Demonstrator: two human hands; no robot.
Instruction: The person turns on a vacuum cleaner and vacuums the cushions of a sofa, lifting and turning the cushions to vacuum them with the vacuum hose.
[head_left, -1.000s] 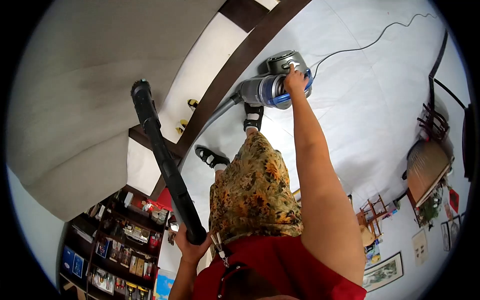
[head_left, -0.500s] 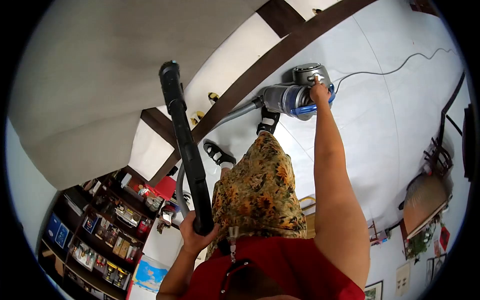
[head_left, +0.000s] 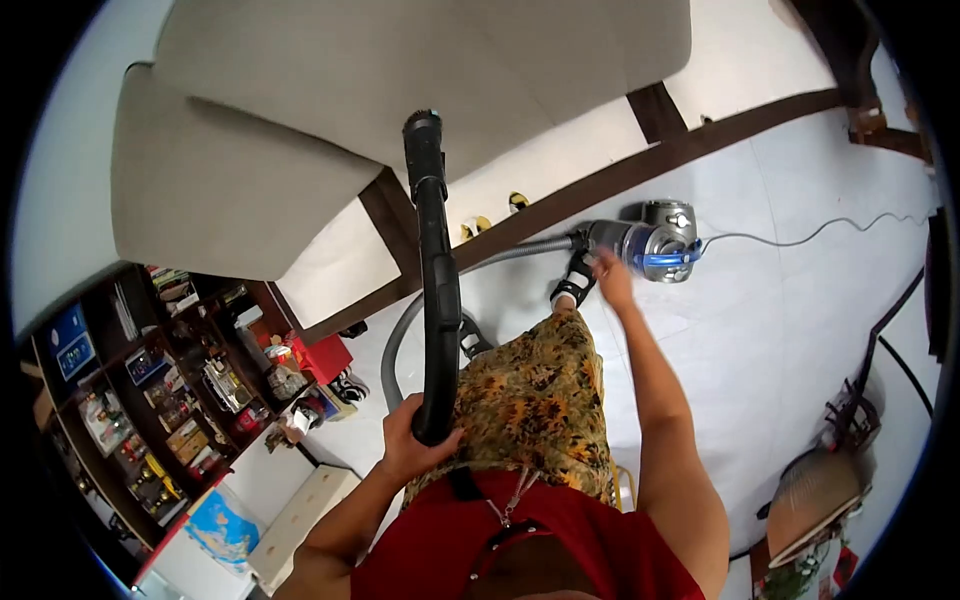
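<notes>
My left hand (head_left: 412,445) is wrapped round the lower end of a black vacuum cleaner handle (head_left: 436,290), which points up and away with a brush at its tip. That brush (head_left: 423,122) appears in front of the beige sofa cushion; whether it touches the fabric I cannot tell. A grey hose (head_left: 402,345) loops from near my left hand to the silver and blue canister vacuum cleaner (head_left: 665,240) on the floor. My right hand (head_left: 612,278) is stretched out beside the canister's hose end, slightly blurred, its fingers loosely apart and nothing seen in them.
A dark wooden sofa frame (head_left: 560,215) with beige cushions (head_left: 450,60) crosses the upper view. The canister's grey cord (head_left: 800,232) runs over the pale floor to the right. Crowded dark shelves (head_left: 150,400) stand at left, a chair (head_left: 815,500) at right. My sandalled feet are near the hose.
My right hand has let go of the canister's top and drawn back to the left. The view has shifted, showing more of the sofa. My left hand keeps its grip on the handle.
</notes>
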